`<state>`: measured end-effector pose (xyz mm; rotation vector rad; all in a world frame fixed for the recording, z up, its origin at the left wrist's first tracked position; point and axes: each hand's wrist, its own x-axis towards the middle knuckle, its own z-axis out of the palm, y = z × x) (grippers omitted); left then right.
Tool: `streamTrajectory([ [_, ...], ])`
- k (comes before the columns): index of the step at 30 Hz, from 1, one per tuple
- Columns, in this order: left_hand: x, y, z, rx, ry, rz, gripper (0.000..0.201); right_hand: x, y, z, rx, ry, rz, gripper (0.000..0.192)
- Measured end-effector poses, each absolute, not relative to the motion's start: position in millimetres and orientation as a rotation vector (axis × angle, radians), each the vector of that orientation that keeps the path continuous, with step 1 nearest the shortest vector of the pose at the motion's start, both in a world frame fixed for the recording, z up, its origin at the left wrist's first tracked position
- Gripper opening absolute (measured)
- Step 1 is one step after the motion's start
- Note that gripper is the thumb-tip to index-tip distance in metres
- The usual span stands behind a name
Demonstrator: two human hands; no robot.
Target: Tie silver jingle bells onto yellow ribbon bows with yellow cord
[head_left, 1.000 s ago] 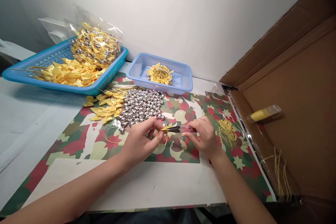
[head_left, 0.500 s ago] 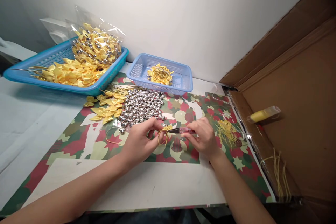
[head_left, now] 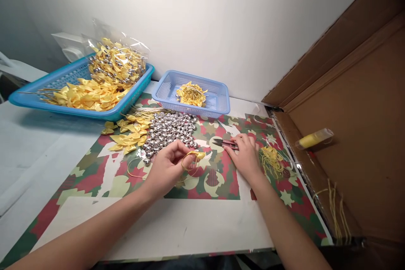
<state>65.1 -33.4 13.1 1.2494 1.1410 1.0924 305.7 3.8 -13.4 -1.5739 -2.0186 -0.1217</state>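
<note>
A: I'm working from the head view alone. What does the left hand (head_left: pixel 167 168) have?

B: I see its thumb and finger pinched together on a yellow bow (head_left: pixel 200 155). The bow pokes out past the fingertips to the right, and a gold cord (head_left: pixel 190 169) loops loosely below the pinch.

A: And the right hand (head_left: pixel 246 155)?

B: It's low over the counter (head_left: pixel 142 228), thumb and fingers about the handles of the snips (head_left: pixel 225 144). From here I can't make out whether that grip is firm or just resting, so I won't call it.

A: Give me the relation between the two, then.

B: The snips lie to the right of the bow and slightly farther from the person, near it but not touching. Their long axis runs roughly side to side, blades to the left, handles under the right hand. The bow's length runs roughly sideways too, its free end to the right.

A: So which hand is nearer to which?

B: The left grip has the bow, so the bow lies to the left of the right grip, with the blades reaching into the gap between the hands.

A: Anything close by?

B: I've got a heap of silver balls (head_left: pixel 171 133) just beyond the left hand, loose yellow bows (head_left: pixel 129 137) at the heap's left, and yellow thread scraps (head_left: pixel 272 160) just right of the right hand.
</note>
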Motion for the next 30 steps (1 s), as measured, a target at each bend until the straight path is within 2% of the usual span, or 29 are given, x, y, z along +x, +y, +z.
streamTrajectory([
  [2, 66, -33, 14, 1.217, 1.147, 1.091, 0.024, 292, -5, -6, -1.460, -1.918, 0.031, 0.011],
  [4, 66, -33, 13, 1.209, 1.149, 1.092, 0.025, 274, -18, 1, -1.338, -1.844, 0.400, 0.009],
  [6, 67, -33, 11, 1.219, 1.130, 1.103, 0.026, 255, -32, 4, -1.310, -1.842, 0.901, 0.015],
  [9, 68, -35, 9, 1.262, 1.090, 1.126, 0.026, 235, -46, 4, -1.276, -1.783, 1.236, 0.018],
  [12, 68, -36, 9, 1.313, 1.071, 1.139, 0.025, 232, -47, 1, -1.141, -1.755, 1.232, 0.031],
  [15, 67, -36, 10, 1.346, 1.112, 1.162, 0.025, 238, -45, 1, -1.026, -1.854, 1.090, 0.040],
  [21, 65, -37, 7, 1.366, 1.172, 1.186, 0.024, 243, -45, 5, -1.000, -2.008, 0.858, 0.039],
  [30, 65, -37, 3, 1.386, 1.150, 1.183, 0.020, 240, -47, 2, -0.967, -1.993, 0.869, 0.036],
])
